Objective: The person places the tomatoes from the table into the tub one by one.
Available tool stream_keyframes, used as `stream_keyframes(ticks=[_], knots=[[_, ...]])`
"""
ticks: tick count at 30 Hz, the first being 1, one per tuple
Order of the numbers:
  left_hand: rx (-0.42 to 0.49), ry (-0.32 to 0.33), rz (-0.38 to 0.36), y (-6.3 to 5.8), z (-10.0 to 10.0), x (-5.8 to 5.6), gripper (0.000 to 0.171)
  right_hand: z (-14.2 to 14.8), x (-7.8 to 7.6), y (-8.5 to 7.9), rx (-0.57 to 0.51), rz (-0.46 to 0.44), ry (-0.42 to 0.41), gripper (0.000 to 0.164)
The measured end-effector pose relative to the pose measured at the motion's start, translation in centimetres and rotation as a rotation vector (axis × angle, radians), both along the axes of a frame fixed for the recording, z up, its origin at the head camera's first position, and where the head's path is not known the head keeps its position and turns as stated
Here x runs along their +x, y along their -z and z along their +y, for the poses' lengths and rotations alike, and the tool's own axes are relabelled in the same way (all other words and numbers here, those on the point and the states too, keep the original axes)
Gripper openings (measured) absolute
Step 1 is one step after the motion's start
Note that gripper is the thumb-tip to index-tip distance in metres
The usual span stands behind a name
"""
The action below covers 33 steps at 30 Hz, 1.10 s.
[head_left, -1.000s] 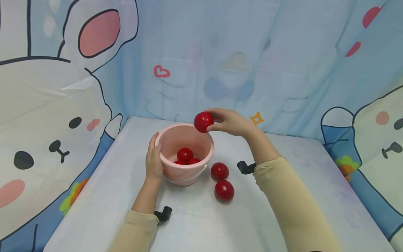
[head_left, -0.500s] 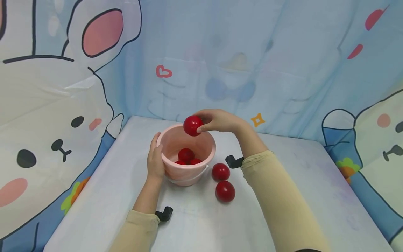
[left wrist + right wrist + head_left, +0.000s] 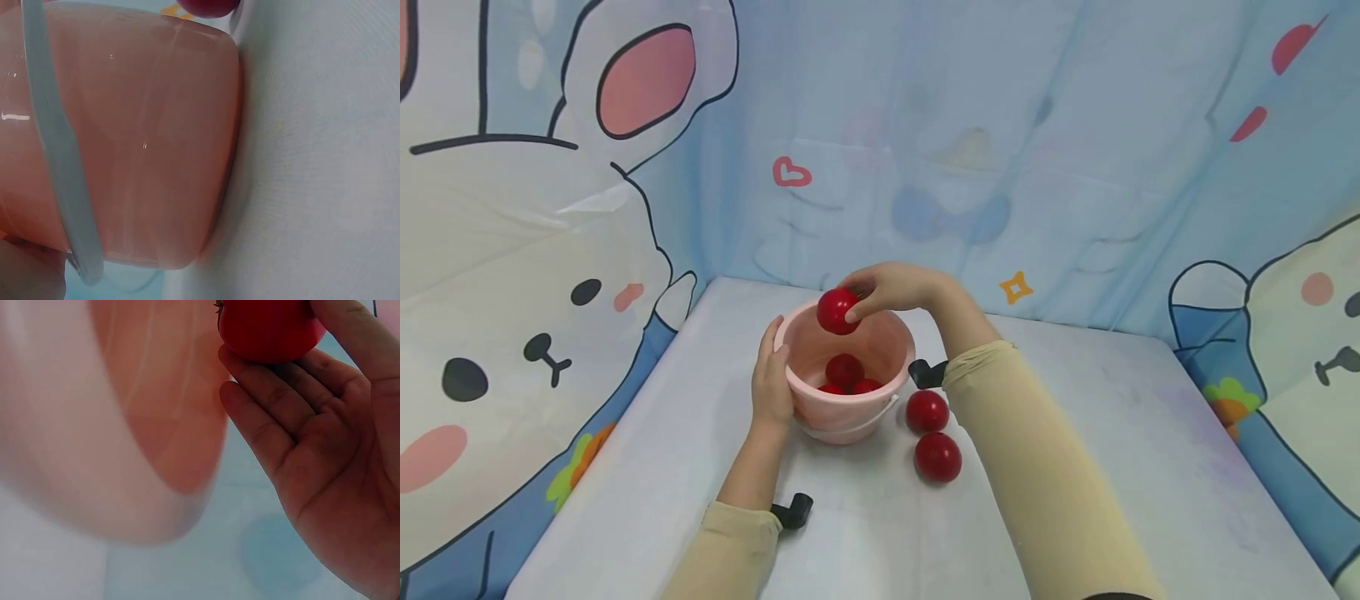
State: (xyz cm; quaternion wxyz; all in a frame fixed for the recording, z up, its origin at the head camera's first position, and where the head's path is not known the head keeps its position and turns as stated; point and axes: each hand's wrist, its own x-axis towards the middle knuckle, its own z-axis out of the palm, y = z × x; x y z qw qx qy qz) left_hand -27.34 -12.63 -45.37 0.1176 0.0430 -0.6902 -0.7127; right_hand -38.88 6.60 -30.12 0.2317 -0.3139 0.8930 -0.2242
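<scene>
My right hand pinches a red tomato between thumb and fingers, over the mouth of a pink bucket. A small dark stem shows on the held tomato in the right wrist view. My left hand grips the bucket's left side, thumb at the rim. Inside the bucket lie several tomatoes. Two others, one tomato and a nearer tomato, sit on the table right of the bucket. A pale handle hangs down the bucket's side in the left wrist view.
The bucket stands on a white-covered table. Behind the table hangs a blue cloth with cartoon prints, also along both sides. Black wrist mounts stick out at the left cuff and the right cuff.
My right hand has carried its tomato leftward and slightly down, from the bucket's right rim to over its opening. The left hand and bucket stay in place.
</scene>
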Motion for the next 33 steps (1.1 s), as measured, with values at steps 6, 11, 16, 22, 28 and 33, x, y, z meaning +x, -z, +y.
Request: stream_keyframes(ticks=[6,11,16,22,28,33], knots=[[0.006,0.002,-0.011,-0.1,0.0,0.1,0.051,-1.5,-0.3,0.6,0.034,-0.056,-0.028,0.051],[0.002,0.004,0.001,-0.1,0.2,0.0,0.052,-2.1,-0.2,0.7,0.125,-0.071,-0.031,0.053],[-0.014,0.005,0.035,0.0,0.5,-0.2,0.05,-2.4,0.1,1.4,0.293,-0.047,-0.069,0.055],[-0.022,-0.002,0.047,0.1,0.8,-0.1,0.05,-2.7,0.6,2.1,0.324,-0.117,0.001,0.05],[-0.021,-0.001,0.035,0.1,0.9,-0.1,0.049,-2.8,0.8,2.2,0.319,-0.113,0.022,0.052],[-0.018,0.004,0.027,0.1,0.9,-0.1,0.049,-2.7,0.7,2.3,0.292,-0.106,-0.028,0.052]])
